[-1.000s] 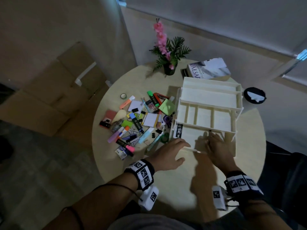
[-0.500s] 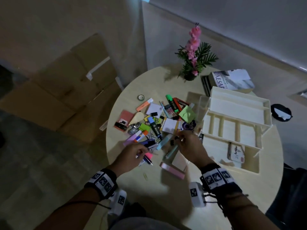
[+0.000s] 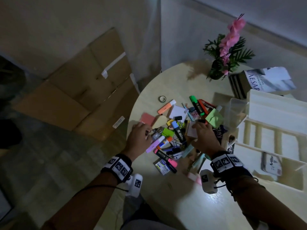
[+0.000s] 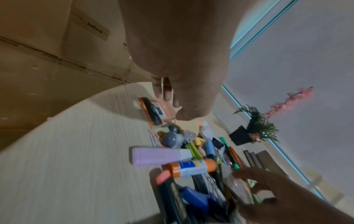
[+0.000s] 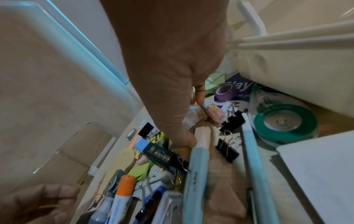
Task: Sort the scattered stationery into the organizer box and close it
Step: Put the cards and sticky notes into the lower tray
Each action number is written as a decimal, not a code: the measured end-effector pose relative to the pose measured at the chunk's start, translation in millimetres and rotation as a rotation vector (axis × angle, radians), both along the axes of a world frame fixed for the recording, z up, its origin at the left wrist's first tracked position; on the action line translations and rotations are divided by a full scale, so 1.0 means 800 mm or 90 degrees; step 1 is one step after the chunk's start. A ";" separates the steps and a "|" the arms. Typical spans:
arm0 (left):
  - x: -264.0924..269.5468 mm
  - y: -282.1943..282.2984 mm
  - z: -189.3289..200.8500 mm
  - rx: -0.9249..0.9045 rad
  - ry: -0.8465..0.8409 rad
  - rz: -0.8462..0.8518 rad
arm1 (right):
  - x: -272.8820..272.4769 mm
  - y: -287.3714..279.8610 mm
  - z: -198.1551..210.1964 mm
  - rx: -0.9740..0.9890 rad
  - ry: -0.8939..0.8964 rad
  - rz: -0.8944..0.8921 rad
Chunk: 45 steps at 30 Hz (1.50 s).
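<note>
Scattered stationery (image 3: 176, 133) lies in a heap on the round table: markers, binder clips, glue stick, notes. The white tiered organizer box (image 3: 272, 113) stands open to its right, and an Artline box (image 3: 270, 165) lies in its lower tray. My left hand (image 3: 143, 128) reaches to the heap's left edge, where its fingers touch a pink sticky pad (image 4: 168, 110) beside a grey sharpener (image 4: 172, 138). My right hand (image 3: 197, 128) is over the heap's right side. In the right wrist view its thumb (image 5: 187, 141) and fingers pinch the edges of a small notepad (image 3: 191, 130).
A potted pink flower (image 3: 216, 70) and stacked books (image 3: 259, 82) stand at the table's back. A clear plastic container (image 3: 235, 110) sits against the organizer. Flat cardboard boxes (image 3: 79, 90) lie on the floor to the left. A green tape dispenser (image 5: 285, 121) rests under the organizer's edge.
Both hands left the organizer's front tray and moved left into the heap. The left hand then went further to the pink pad, the right onto the notepad. The Artline box now shows in the tray.
</note>
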<state>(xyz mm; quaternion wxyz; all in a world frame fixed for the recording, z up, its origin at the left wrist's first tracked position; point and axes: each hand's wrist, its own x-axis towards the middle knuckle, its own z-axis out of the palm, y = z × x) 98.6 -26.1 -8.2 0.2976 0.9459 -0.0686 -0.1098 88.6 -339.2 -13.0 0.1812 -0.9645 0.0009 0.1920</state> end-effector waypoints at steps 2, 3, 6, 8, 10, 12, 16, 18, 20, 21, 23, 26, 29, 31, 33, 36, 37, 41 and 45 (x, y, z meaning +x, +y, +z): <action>0.024 0.006 -0.007 0.084 0.028 0.056 | 0.008 -0.002 -0.009 0.008 -0.024 0.003; 0.034 0.008 -0.012 0.103 0.049 0.077 | 0.011 -0.003 -0.015 0.014 -0.032 0.011; 0.057 0.009 -0.025 0.139 0.104 0.120 | 0.023 -0.002 -0.013 0.005 -0.044 0.041; 0.065 0.007 -0.029 0.167 0.114 0.124 | 0.030 0.002 -0.004 -0.020 -0.051 0.064; 0.069 0.003 -0.032 0.177 0.104 0.115 | 0.035 0.005 0.003 -0.042 -0.044 0.078; 0.070 0.000 -0.033 0.163 0.097 0.107 | 0.038 0.008 0.006 -0.051 -0.041 0.082; 0.074 0.001 -0.033 0.110 0.131 0.131 | 0.039 0.012 0.004 -0.032 -0.042 0.063; 0.076 0.002 -0.029 0.076 0.160 0.149 | 0.040 0.013 0.004 -0.029 -0.031 0.055; 0.077 0.001 -0.024 0.035 0.186 0.161 | 0.040 0.011 0.005 -0.031 -0.017 0.055; 0.077 0.000 -0.020 0.010 0.206 0.165 | 0.040 0.010 0.005 -0.029 -0.012 0.049; 0.075 -0.001 -0.012 -0.035 0.243 0.171 | 0.039 0.008 0.008 -0.028 -0.011 0.046; 0.068 0.000 0.003 -0.103 0.277 0.184 | 0.038 0.008 0.011 -0.029 -0.032 0.062; 0.058 0.000 0.018 -0.127 0.266 0.140 | 0.037 0.008 0.009 0.010 -0.026 0.036; 0.050 0.000 0.027 -0.122 0.244 0.089 | 0.033 0.006 0.006 0.027 -0.038 0.029; 0.044 -0.002 0.035 -0.134 0.230 0.050 | 0.027 0.005 0.006 0.035 -0.079 0.036; 0.034 -0.012 0.047 -0.171 0.206 0.036 | 0.007 0.007 0.027 0.031 -0.173 -0.001; 0.029 -0.019 0.052 -0.191 0.203 0.039 | -0.002 0.005 0.034 0.038 -0.204 -0.038; 0.003 -0.057 0.071 -0.259 0.237 0.009 | -0.047 0.000 0.074 0.187 -0.333 -0.244; -0.023 -0.104 0.082 -0.364 0.290 -0.016 | -0.089 0.036 0.108 0.201 -0.413 -0.176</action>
